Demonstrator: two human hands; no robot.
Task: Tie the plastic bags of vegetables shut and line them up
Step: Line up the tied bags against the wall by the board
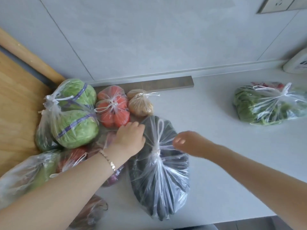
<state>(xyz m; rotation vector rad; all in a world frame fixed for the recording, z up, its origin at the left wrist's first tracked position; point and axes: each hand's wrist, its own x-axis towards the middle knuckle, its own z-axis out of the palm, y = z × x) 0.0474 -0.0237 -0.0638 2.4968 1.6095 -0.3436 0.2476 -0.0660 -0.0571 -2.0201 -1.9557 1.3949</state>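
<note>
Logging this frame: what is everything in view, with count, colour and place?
bag of cabbages: one, green with purple bands, far left
bag of tomatoes: one, red, beyond the left hand
bag of potatoes: one, brown, right of the tomatoes
dark bag: one, blackish contents, centre, knotted
bag of greens: one, green, far right, apart
lower-left bags: at least three, green, red, purple, partly hidden
wooden board: one, tan, left edge
countertop: one, pale grey
wall socket: one, grey, top right
left hand: against the dark bag's left side
right hand: beside its knot, holding nothing
</note>
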